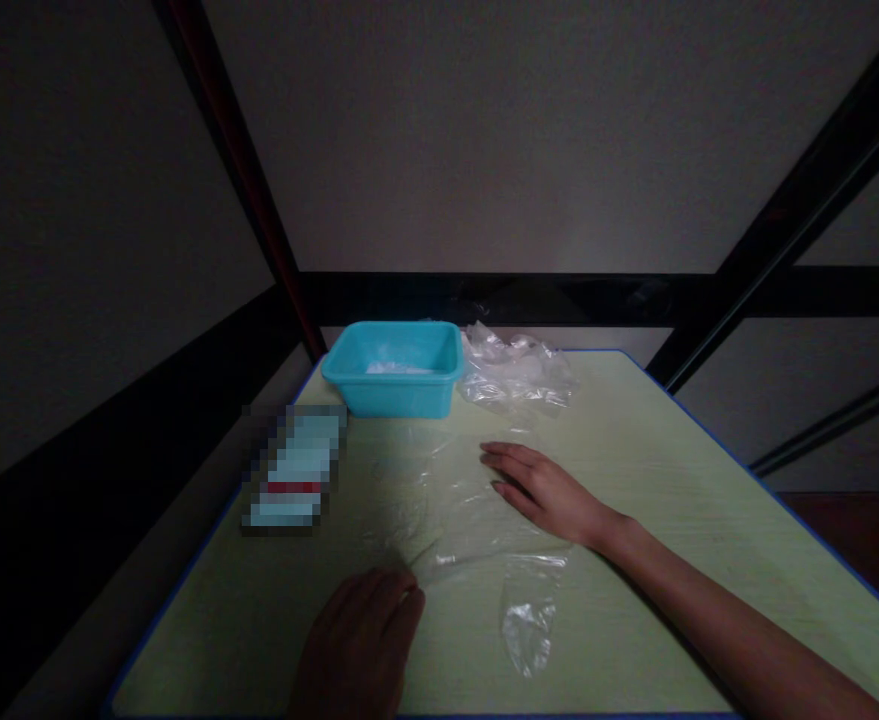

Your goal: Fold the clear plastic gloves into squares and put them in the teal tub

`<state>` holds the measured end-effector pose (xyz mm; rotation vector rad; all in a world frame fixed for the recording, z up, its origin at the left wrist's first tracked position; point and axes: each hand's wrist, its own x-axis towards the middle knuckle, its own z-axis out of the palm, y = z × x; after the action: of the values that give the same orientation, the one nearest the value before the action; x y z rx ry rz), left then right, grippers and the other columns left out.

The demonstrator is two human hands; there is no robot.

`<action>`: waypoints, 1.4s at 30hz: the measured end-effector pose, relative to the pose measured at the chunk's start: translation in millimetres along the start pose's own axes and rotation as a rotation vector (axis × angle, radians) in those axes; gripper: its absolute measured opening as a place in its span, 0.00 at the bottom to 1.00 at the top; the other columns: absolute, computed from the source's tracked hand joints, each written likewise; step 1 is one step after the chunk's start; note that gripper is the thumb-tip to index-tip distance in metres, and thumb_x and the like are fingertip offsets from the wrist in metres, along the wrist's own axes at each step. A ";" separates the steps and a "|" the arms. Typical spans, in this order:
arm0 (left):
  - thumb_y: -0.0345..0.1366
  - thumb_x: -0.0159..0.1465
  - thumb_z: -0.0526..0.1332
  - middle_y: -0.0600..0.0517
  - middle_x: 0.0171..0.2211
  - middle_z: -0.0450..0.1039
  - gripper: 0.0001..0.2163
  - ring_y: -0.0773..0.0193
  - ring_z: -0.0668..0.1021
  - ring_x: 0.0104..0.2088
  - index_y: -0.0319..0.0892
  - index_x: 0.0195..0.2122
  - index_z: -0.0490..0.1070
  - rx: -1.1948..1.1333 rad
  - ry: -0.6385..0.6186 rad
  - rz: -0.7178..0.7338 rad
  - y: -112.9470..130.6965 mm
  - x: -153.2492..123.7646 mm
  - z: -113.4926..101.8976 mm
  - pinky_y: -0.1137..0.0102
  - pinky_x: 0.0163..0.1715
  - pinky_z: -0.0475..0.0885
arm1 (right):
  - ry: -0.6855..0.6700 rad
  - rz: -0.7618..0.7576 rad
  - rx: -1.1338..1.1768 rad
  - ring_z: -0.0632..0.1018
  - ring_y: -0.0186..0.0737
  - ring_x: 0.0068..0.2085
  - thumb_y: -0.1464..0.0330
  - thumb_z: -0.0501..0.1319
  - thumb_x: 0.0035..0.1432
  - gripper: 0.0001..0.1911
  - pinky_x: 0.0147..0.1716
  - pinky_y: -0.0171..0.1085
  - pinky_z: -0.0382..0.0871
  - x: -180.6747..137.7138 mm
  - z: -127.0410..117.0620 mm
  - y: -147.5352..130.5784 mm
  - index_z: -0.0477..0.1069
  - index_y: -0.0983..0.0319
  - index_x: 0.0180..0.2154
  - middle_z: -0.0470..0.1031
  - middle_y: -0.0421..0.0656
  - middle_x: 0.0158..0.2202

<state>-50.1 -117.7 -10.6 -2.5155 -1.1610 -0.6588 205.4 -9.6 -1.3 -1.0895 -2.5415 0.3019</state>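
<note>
A thin, see-through plastic bag [458, 495] is spread over the table, creased across its middle. One narrow strip of it, like a handle, reaches toward the front edge. My right hand [548, 490] rests on the right part of the bag, fingers stretched out to the left. At the bag's near left edge, my left hand [368, 630] has its fingers curled together and seems to pinch the film; its fingertips are partly hidden and dark.
On the pale yellow-green table [656, 480], a turquoise plastic basin [401, 397] stands at the back left with something whitish inside. Beside it lies a crumpled heap of clear plastic [518, 370]. A pixelated, light-blue flat object [300, 465] is near the left edge. Walls stand behind and left.
</note>
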 end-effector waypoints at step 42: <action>0.28 0.52 0.57 0.50 0.32 0.75 0.08 0.63 0.77 0.36 0.42 0.20 0.56 -0.875 -0.235 -0.590 -73.5 131.6 59.8 0.71 0.36 0.69 | -0.165 -0.223 -0.094 0.68 0.45 0.55 0.65 0.49 0.64 0.19 0.53 0.46 0.64 -8.1 -11.0 -21.7 0.66 0.67 0.51 0.68 0.52 0.53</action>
<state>-15.0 39.0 11.9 -2.9692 -2.1040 -1.2639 200.9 -29.7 14.0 -0.8322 -2.8182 0.2229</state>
